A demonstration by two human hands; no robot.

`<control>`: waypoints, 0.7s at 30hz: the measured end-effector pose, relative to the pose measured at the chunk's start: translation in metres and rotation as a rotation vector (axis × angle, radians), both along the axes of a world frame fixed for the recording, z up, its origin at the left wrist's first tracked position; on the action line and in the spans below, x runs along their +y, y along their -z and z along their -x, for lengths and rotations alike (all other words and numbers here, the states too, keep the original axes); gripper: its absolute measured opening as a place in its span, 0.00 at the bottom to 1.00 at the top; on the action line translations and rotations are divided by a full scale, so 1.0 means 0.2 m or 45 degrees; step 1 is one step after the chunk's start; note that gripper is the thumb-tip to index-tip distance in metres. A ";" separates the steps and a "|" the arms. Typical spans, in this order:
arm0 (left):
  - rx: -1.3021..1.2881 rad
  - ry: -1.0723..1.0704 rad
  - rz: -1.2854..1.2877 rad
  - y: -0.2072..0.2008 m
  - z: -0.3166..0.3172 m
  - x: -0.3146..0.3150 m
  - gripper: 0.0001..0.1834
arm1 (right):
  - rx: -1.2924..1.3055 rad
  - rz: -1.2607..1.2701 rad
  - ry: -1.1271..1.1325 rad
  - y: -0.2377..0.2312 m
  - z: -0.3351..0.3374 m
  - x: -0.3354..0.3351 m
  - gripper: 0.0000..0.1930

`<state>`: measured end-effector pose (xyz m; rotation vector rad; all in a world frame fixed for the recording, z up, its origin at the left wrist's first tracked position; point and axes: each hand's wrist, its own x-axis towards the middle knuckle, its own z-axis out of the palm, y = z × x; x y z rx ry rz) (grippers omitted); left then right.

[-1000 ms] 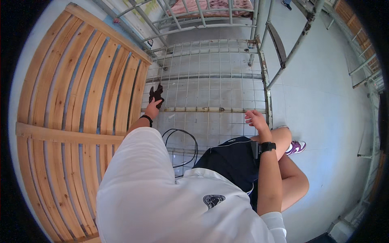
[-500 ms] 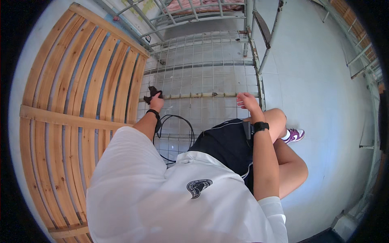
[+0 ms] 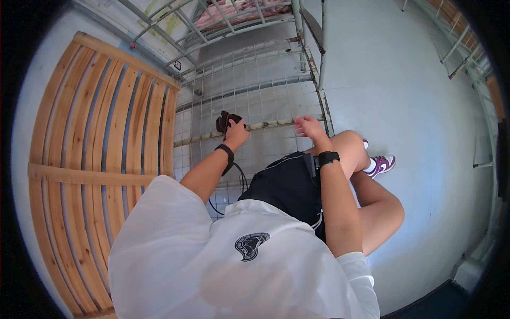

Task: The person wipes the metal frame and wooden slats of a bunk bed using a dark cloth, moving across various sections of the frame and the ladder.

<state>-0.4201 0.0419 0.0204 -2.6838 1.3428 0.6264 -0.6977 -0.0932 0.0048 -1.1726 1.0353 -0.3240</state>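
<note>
My left hand [image 3: 236, 134] is closed round a bunched dark brown cloth [image 3: 226, 122]. The cloth rests at a rusty, pale crossbar [image 3: 271, 125] of a metal bed frame, over its wire mesh [image 3: 249, 64]. To the right, my right hand [image 3: 309, 127] hovers by the crossbar's end near the frame's side rail [image 3: 325, 109]. Its fingers are loosely bent and apart, with nothing seen in them. Whether it touches the bar I cannot tell.
A slatted wooden bed board [image 3: 106, 133] leans along the left. Ahead stands another metal bed with pink bedding [image 3: 239, 11]. A black cable [image 3: 243, 178] lies by my left forearm. Grey floor [image 3: 425, 159] stretches to the right, with more bed frames [image 3: 462, 50] along that side.
My left hand has moved right along the crossbar with the cloth, toward my right hand. The view has shifted a little; my right hand keeps near the bar's right end.
</note>
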 end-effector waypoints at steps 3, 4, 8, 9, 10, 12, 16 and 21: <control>0.000 0.045 0.099 0.03 -0.08 0.08 0.38 | 0.010 0.007 -0.010 -0.03 -0.03 0.01 0.19; -0.071 0.101 0.120 -0.02 -0.04 0.08 0.40 | 0.013 -0.003 -0.007 -0.01 0.00 0.01 0.19; 0.041 0.066 0.249 -0.09 -0.21 0.05 0.53 | 0.018 -0.032 0.019 -0.01 0.00 0.01 0.17; 0.113 0.011 0.302 -0.09 -0.24 0.04 0.55 | 0.019 -0.029 0.017 0.00 0.01 0.02 0.17; 0.030 0.044 0.160 -0.11 -0.23 0.02 0.59 | 0.026 -0.023 0.024 0.00 0.01 0.00 0.17; -0.120 0.094 0.269 0.12 -0.35 0.11 0.58 | -0.025 -0.027 -0.010 -0.04 -0.06 0.03 0.16; -0.215 0.178 0.524 0.25 -0.23 0.13 0.47 | 0.005 -0.043 -0.005 0.01 -0.04 0.03 0.15; 0.076 0.022 0.872 0.16 -0.34 0.13 0.23 | 0.008 -0.021 -0.019 0.02 -0.07 0.01 0.14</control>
